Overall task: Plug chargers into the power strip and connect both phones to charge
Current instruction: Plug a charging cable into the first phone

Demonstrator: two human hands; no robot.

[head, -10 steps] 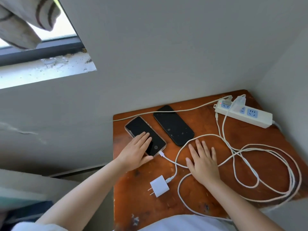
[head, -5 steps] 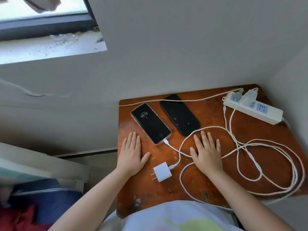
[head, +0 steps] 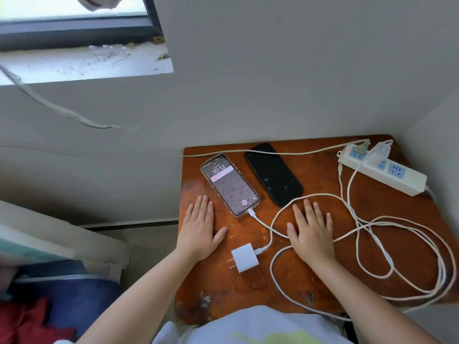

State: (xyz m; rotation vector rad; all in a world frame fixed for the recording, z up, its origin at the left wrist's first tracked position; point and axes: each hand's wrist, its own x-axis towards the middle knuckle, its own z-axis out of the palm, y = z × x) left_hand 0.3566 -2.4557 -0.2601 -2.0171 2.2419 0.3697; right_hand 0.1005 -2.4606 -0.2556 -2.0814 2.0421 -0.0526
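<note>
Two phones lie side by side on a small brown table (head: 285, 286). The left phone (head: 229, 184) has a lit screen reading 10:12 and a white cable plugged into its lower end. The right phone (head: 273, 173) is dark. A white charger brick (head: 244, 257) lies unplugged near the front, prongs pointing left. The white power strip (head: 387, 170) sits at the back right with a white charger (head: 382, 148) plugged in. My left hand (head: 200, 232) rests flat beside the lit phone. My right hand (head: 311, 230) rests flat on the white cables (head: 372, 244).
Long loops of white cable cover the table's right half. A thin cord (head: 260, 152) runs along the back edge over the dark phone. Walls close in behind and to the right. A window sill (head: 82, 63) is up left; bedding lies low left.
My left hand came off the left phone and settled flat on the table beside it. That phone's screen lit up. My right hand stayed put.
</note>
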